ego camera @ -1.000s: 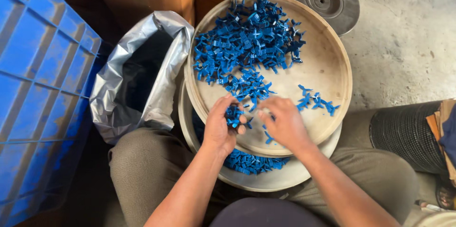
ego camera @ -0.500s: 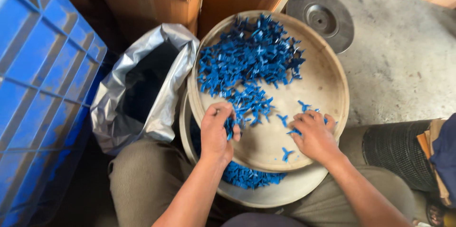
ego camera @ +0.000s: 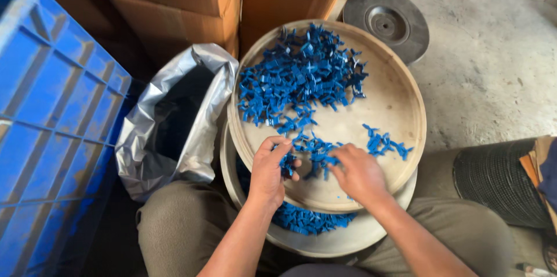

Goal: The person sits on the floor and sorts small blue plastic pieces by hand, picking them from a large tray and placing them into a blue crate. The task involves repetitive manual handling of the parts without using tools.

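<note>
Sorting goes best, I judge, if the left hand (ego camera: 268, 174), its grip curled shut on a few small blue plastic pieces (ego camera: 288, 164), lifts clear of the round beige tray (ego camera: 400, 103) at frame centre before releasing. The right hand (ego camera: 358, 174) lies flat, fingers loose over scattered pieces, holding nothing visible. Half a second earlier it reached further right; now it sits beside the left.
</note>
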